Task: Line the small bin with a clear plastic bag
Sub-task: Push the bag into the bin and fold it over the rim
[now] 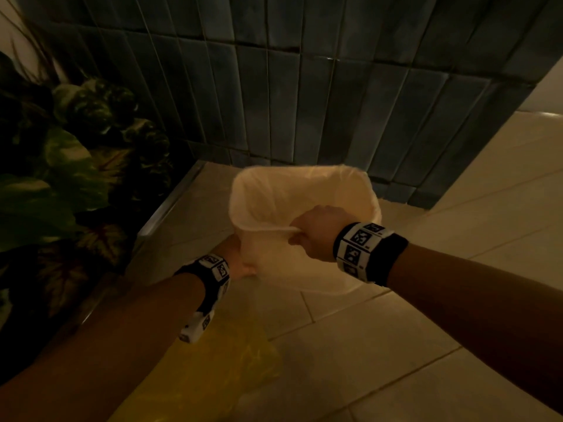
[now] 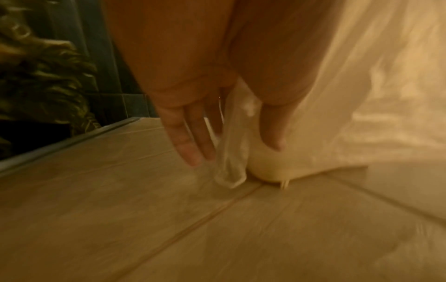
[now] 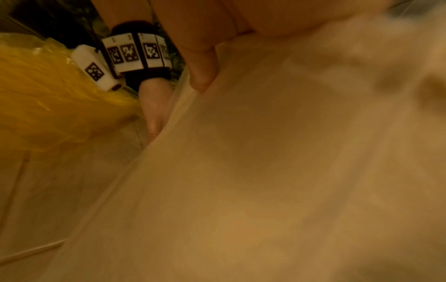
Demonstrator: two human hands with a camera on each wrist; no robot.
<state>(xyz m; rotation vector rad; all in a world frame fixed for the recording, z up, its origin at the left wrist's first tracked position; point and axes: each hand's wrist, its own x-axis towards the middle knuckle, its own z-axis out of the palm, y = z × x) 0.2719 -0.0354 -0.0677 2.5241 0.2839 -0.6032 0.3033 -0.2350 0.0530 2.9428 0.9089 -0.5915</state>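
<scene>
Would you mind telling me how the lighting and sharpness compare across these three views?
Head view: dim, warm light, fairly sharp on the bin; plants sink into shadow. Left wrist view: floor tiles smeared by blur, left hand soft. Right wrist view: most blurred, the clear bag a featureless haze.

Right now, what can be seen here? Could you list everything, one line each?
bin: one, pale cream, on the floor by the tiled wall.
clear bag: one, see-through, lining the bin and folded over its rim.
yellow bag: one, yellow plastic, on the floor near the person, under the left arm.
plants: a cluster, dark green, far left.
wall: one, dark blue-grey tiles, behind the bin.
floor: pale beige tiles.
wristbands: two, black and white squares, one on each wrist.
left hand: pinches a fold of clear bag low at the bin's side.
right hand: grips the bag at the near rim.
</scene>
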